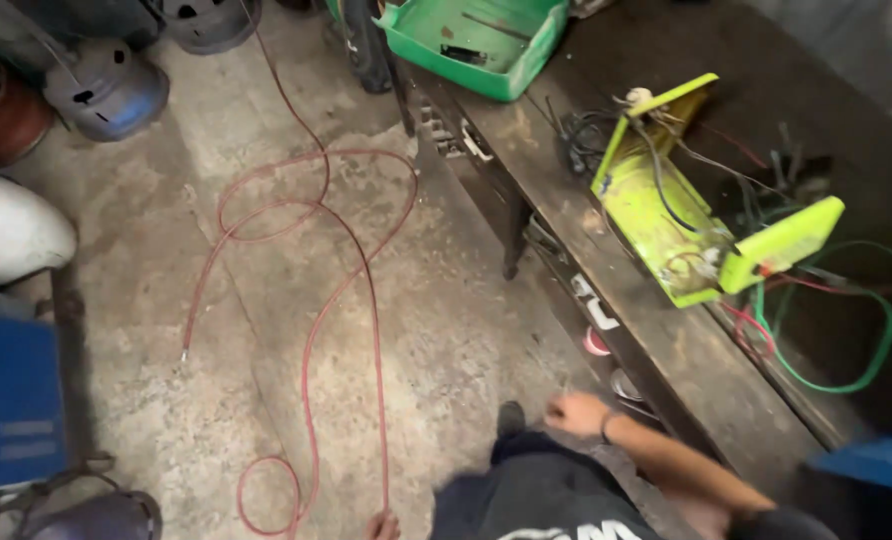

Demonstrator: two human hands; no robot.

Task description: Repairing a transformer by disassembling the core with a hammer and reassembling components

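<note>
We look down at a workshop floor. Our left hand (384,524) touches the red hose (311,330) at the bottom edge, grip unclear. Our right hand (578,412) reaches under the desk (666,340), fingers loosely apart, empty. We judge hose-gathering underway; next needs a firm grasp.

A rough concrete floor (446,330) (stained, dusty) runs beside a long dark wooden workbench (686,360).

Dim, soft, motion-blurred, shadowy edges
</note>
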